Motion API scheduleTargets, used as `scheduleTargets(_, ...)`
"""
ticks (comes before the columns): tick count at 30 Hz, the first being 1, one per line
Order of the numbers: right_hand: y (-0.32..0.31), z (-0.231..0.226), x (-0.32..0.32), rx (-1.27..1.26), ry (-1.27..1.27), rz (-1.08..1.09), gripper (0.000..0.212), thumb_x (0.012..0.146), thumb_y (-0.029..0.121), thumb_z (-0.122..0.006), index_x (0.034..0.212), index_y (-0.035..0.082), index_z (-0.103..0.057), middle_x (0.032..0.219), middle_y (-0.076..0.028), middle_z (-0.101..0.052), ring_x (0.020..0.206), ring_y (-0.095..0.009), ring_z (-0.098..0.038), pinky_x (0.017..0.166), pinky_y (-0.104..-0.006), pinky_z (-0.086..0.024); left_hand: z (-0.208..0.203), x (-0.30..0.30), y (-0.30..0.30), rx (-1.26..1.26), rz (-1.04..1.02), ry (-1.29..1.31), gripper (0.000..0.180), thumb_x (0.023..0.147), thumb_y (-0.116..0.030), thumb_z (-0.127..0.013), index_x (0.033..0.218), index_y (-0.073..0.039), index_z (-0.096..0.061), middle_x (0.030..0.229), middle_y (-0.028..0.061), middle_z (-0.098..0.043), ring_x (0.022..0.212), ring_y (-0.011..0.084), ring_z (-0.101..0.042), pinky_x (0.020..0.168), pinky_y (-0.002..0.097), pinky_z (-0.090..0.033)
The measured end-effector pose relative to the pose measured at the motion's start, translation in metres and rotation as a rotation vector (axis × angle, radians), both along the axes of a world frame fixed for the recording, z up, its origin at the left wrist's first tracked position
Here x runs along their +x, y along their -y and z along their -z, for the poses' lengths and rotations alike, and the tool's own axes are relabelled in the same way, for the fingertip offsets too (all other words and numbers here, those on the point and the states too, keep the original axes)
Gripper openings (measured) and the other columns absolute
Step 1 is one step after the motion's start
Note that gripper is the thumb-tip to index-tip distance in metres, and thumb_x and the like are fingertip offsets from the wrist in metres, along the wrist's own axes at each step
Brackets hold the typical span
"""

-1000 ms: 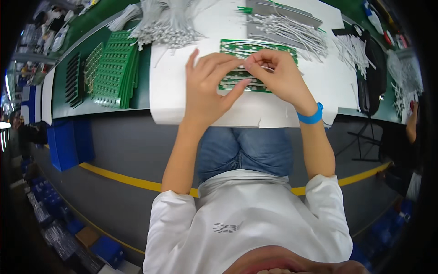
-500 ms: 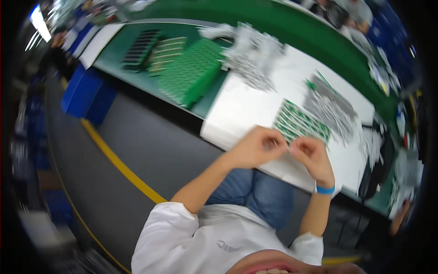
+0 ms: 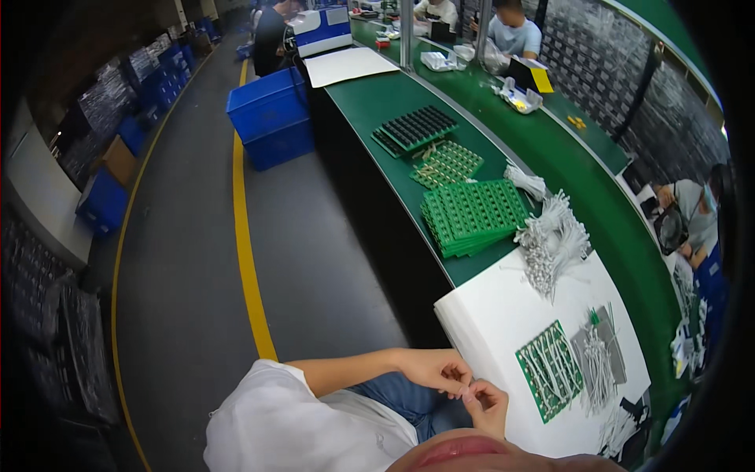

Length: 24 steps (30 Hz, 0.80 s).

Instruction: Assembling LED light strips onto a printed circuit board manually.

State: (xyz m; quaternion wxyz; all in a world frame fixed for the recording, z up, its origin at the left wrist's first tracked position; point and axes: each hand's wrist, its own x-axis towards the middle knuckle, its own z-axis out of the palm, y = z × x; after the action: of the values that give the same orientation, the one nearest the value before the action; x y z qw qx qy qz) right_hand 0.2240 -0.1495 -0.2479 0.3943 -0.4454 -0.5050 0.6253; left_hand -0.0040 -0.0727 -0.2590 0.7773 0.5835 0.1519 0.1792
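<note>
My left hand (image 3: pixel 432 368) and my right hand (image 3: pixel 486 405) meet fingertip to fingertip over my lap, beside the near edge of a white sheet (image 3: pixel 491 315). Both are closed in a pinch, and whatever lies between the fingertips is too small to make out. Just right of them, a green circuit board panel (image 3: pixel 549 374) rests on the sheet with white wires laid across it. Beyond this panel a grey flat piece (image 3: pixel 613 338) carries loose white wires (image 3: pixel 599 374). A big bundle of white wires (image 3: pixel 554 244) lies farther up the sheet.
Several green panels are stacked (image 3: pixel 476 212) on the green bench, with tan-dotted panels (image 3: pixel 452 164) and black-topped panels (image 3: pixel 417 128) behind. Blue bins (image 3: pixel 271 118) stand on the floor by the bench. Other people (image 3: pixel 515 35) sit across the green divider.
The view has swung left, showing more of the aisle and the bench's far end. My hands have come together from slightly apart near the wired panel, and remain pinched.
</note>
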Motion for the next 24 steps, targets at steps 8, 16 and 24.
scheduleTargets(8, 0.008, 0.060, -0.011, -0.097, -0.288, -0.043, 0.019, 0.099, 0.016, -0.076, 0.099, -0.001, -0.066, 0.088, -0.005, -0.066, 0.074, -0.009, -0.057, 0.067, -0.0247, -0.042, 0.030, -0.012, 0.000, -0.113, 0.041, 0.024, 0.020, 0.106, -0.016, -0.066, 0.096, 0.001, -0.070, 0.087, 0.0028, -0.071, 0.082, 0.0093, -0.066, 0.079, 0.0259, -0.054)
scheduleTargets(16, 0.019, 0.088, -0.029, -0.174, -0.016, -0.001, 0.012, 0.100, 0.011, -0.075, 0.099, 0.001, -0.071, 0.083, 0.001, -0.068, 0.071, -0.004, -0.058, 0.066, -0.0204, -0.047, 0.072, -0.032, 0.011, 0.083, -0.119, -0.214, 0.023, 0.105, -0.020, -0.066, 0.096, 0.002, -0.069, 0.084, 0.0019, -0.070, 0.079, 0.0071, -0.062, 0.072, 0.0260, -0.051)
scheduleTargets(24, 0.022, 0.110, -0.030, -0.199, 0.278, -0.009, 0.008, 0.098, 0.009, -0.077, 0.098, 0.001, -0.075, 0.080, 0.005, -0.069, 0.068, 0.000, -0.055, 0.062, -0.0183, -0.044, 0.099, -0.035, 0.022, 0.196, -0.171, -0.280, 0.026, 0.106, -0.022, -0.064, 0.098, 0.002, -0.067, 0.082, 0.0035, -0.068, 0.075, 0.0088, -0.058, 0.069, 0.0283, -0.048)
